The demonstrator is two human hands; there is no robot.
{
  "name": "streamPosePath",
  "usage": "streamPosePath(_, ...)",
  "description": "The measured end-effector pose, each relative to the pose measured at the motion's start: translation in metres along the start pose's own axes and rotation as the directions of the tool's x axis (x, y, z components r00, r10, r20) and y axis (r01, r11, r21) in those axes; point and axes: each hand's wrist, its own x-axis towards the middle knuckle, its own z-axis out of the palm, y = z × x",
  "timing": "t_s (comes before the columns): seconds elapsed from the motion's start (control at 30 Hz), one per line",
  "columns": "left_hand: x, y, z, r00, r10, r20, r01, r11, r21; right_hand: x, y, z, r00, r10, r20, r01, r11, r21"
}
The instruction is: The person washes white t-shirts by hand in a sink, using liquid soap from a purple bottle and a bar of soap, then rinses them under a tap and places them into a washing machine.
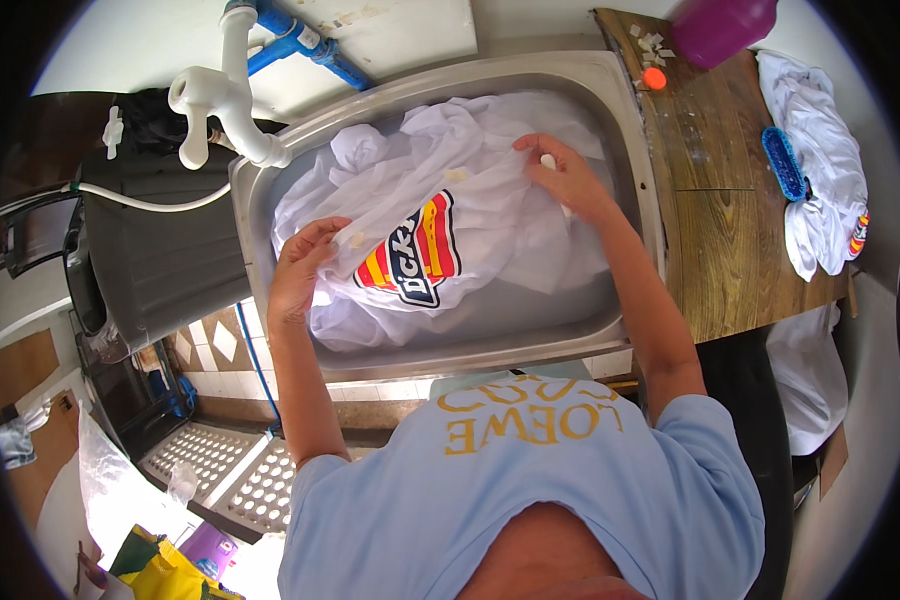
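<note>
A wet white shirt [510, 240] with a red, yellow and dark printed badge lies bunched in a steel sink [460, 357] of cloudy water. My left hand [305, 262] pinches the cloth at the left, beside the badge. Farther right, my right hand [568, 180] has its fingers closed on the cloth's upper right part. A small white bit shows by its fingers; I cannot tell whether it is cloth. The fabric is stretched between both hands. One pale yellowish chip [455, 175] rests on the cloth above the badge.
Above the sink's left corner hangs a white tap [210, 95]. The wooden counter [715, 240] at right bears a blue brush [783, 163], another white garment [820, 130], a purple container [722, 30], an orange cap [654, 78] and several pale chips [651, 45].
</note>
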Motion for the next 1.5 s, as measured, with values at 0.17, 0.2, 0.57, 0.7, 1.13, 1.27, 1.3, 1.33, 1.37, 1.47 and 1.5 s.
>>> streamPosePath(0.17, 0.012, 0.03, 0.043, 0.953, 0.288, -0.091, -0.13, 0.663, 0.737, -0.017, -0.005, 0.017, 0.958, -0.277, -0.078, 0.224, 0.888, -0.402)
streamPosePath(0.2, 0.021, 0.04, 0.062, 0.901, 0.433, -0.039, -0.231, 0.553, 0.801, -0.017, -0.005, 0.021, 0.933, -0.346, -0.103, 0.28, 0.874, -0.398)
streamPosePath(0.57, 0.126, 0.044, 0.133, 0.665, 0.01, 0.746, -0.69, 0.39, 0.61, -0.046, -0.023, 0.015, 0.923, -0.346, 0.165, 0.382, 0.795, -0.471)
streamPosePath(0.7, 0.118, 0.053, 0.152, 0.637, -0.192, 0.746, -0.711, 0.226, 0.666, -0.068, -0.017, 0.007, 0.906, -0.41, 0.108, 0.409, 0.781, -0.472)
streamPosePath(1.13, 0.116, 0.1, 0.118, 0.681, 0.036, 0.731, -0.319, 0.914, 0.252, -0.025, -0.034, 0.011, 0.977, -0.128, 0.173, 0.141, 0.988, -0.066)
streamPosePath(1.27, 0.12, 0.101, 0.092, 0.72, -0.036, 0.693, -0.238, 0.925, 0.296, -0.017, -0.051, -0.014, 0.971, -0.192, 0.142, 0.213, 0.965, -0.153)
streamPosePath(1.3, 0.119, 0.096, 0.091, 0.723, -0.064, 0.688, -0.232, 0.915, 0.329, -0.013, -0.051, -0.016, 0.969, -0.195, 0.15, 0.22, 0.96, -0.175)
streamPosePath(1.33, 0.12, 0.089, 0.089, 0.725, -0.091, 0.683, -0.226, 0.905, 0.361, -0.008, -0.05, -0.019, 0.967, -0.198, 0.158, 0.227, 0.954, -0.196)
streamPosePath(1.37, 0.124, 0.076, 0.087, 0.726, -0.084, 0.682, -0.206, 0.92, 0.333, -0.002, -0.045, -0.023, 0.989, -0.086, 0.123, 0.088, 0.996, -0.015)
streamPosePath(1.47, 0.132, 0.043, 0.084, 0.749, -0.072, 0.659, -0.115, 0.965, 0.236, 0.019, -0.012, -0.032, 0.983, 0.169, 0.068, -0.177, 0.803, 0.57)
streamPosePath(1.5, 0.127, 0.038, 0.085, 0.772, -0.078, 0.631, -0.062, 0.978, 0.198, 0.023, -0.001, -0.034, 0.981, 0.191, 0.032, -0.148, 0.637, 0.757)
